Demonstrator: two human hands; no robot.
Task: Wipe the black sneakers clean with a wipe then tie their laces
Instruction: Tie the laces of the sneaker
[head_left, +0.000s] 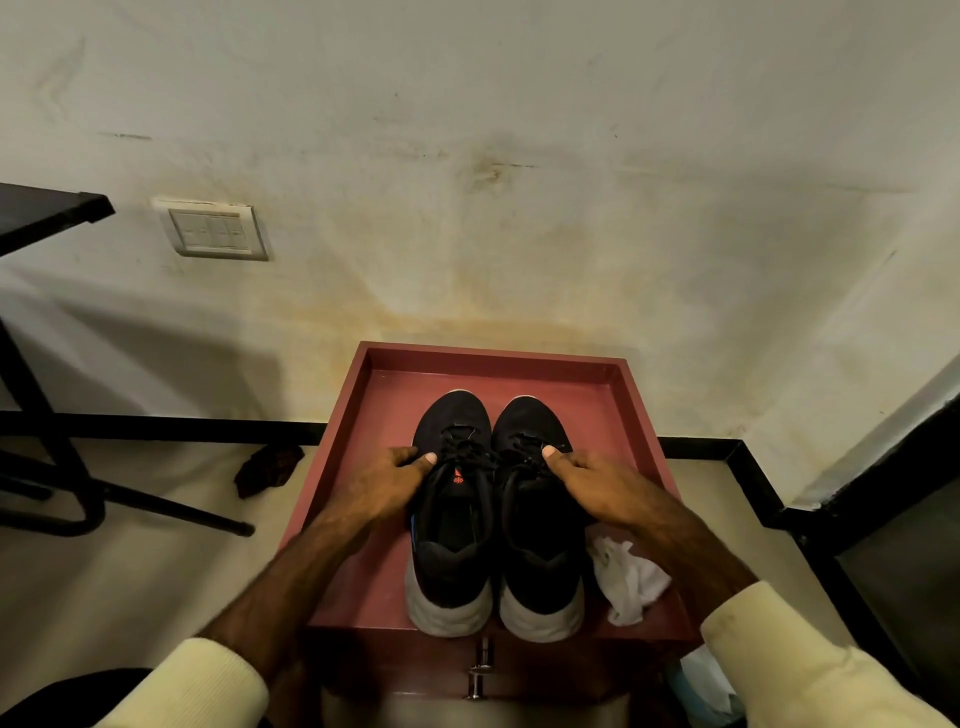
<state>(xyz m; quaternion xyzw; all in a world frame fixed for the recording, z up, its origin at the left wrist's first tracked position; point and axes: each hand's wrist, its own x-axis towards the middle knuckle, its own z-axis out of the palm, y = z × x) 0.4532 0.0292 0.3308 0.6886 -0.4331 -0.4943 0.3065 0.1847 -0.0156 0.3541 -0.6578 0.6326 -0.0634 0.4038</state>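
Two black sneakers with white soles stand side by side, toes toward the wall, on a red-brown tray-top cabinet (639, 415). My left hand (387, 480) grips the outer side of the left sneaker (452, 525), thumb on its laces. My right hand (587, 480) grips the outer side of the right sneaker (540, 540), thumb on its laces. The laces of both look loose over the tongues. A crumpled white wipe (628, 577) lies on the tray just right of the right sneaker, under my right forearm.
The cabinet stands against a stained white wall; a metal handle (480, 670) sits on its front. A black metal table frame (57, 457) is at the left, with a dark crumpled object (267, 467) on the floor. A switch plate (215, 231) is on the wall.
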